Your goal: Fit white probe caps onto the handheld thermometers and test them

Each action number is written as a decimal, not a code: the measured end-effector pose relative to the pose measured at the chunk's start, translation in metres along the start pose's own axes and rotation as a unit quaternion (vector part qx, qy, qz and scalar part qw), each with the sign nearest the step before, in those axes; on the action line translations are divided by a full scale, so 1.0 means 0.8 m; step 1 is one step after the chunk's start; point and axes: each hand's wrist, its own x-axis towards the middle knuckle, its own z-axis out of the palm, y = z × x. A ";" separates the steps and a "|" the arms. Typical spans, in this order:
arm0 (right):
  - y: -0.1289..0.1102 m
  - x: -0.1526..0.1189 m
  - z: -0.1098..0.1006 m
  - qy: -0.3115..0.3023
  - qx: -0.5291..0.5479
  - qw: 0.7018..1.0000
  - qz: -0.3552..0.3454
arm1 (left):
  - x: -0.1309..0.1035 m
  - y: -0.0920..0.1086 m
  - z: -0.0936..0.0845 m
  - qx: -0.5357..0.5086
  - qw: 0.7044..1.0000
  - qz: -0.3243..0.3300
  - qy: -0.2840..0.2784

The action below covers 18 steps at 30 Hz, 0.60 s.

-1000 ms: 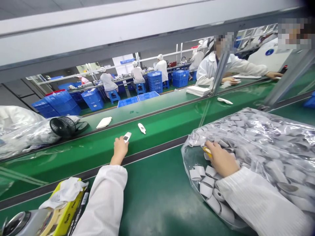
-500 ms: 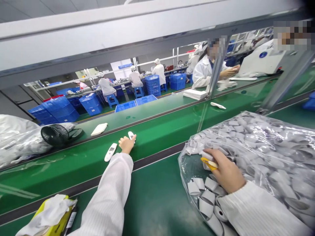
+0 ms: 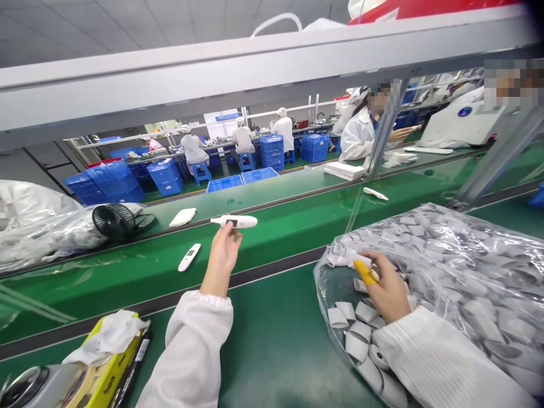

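Note:
My left hand (image 3: 223, 252) is closed on a white digital thermometer (image 3: 243, 221), held above the green conveyor belt with its narrow tip pointing left. A second white thermometer (image 3: 189, 258) lies on the belt to the left, its small dark display facing up. At the right, my right hand (image 3: 387, 286) reaches into a clear plastic bag (image 3: 322, 286) full of curved whitish-grey plastic shells (image 3: 357, 340). Its thumb wears a yellow finger cot (image 3: 364, 271). The fingers are closed around a whitish shell, partly hidden by the hand.
Another white thermometer (image 3: 375, 194) rests farther along the belt. A small black fan (image 3: 114, 220) and a white pad (image 3: 182, 217) sit beyond it. A yellow tray (image 3: 111, 368) holding a cloth is at lower left. A metal post (image 3: 385, 133) stands before a co-worker (image 3: 357, 133).
My left hand has lifted the thermometer off the belt and turned it sideways. My right hand stays at the bag. The view has tilted slightly upward.

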 end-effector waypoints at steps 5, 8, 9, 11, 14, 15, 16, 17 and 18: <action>-0.068 0.002 0.040 -0.043 0.156 0.987 0.018 | -0.084 0.059 0.004 -0.145 0.987 0.042 -0.061; -0.130 -0.002 0.052 -0.080 0.217 0.973 0.001 | -0.127 0.087 0.007 -0.156 0.981 0.013 -0.113; -0.150 -0.005 0.053 -0.101 0.255 0.962 -0.002 | -0.138 0.096 0.007 -0.148 0.980 -0.004 -0.137; -0.187 -0.012 0.052 -0.127 0.316 0.940 -0.002 | -0.158 0.109 0.004 -0.118 0.974 -0.023 -0.194; -0.221 -0.023 0.050 -0.139 0.370 0.919 -0.010 | -0.177 0.120 -0.002 -0.067 0.961 -0.013 -0.268; -0.226 -0.025 0.051 -0.138 0.381 0.914 -0.015 | -0.182 0.120 -0.004 -0.054 0.959 -0.011 -0.278; -0.228 -0.027 0.053 -0.138 0.389 0.911 -0.019 | -0.186 0.119 -0.006 -0.043 0.958 -0.015 -0.283; -0.229 -0.029 0.056 -0.137 0.393 0.909 -0.022 | -0.189 0.117 -0.007 -0.032 0.958 -0.023 -0.285; -0.229 -0.030 0.059 -0.137 0.395 0.908 -0.024 | -0.192 0.115 -0.007 -0.021 0.957 -0.032 -0.288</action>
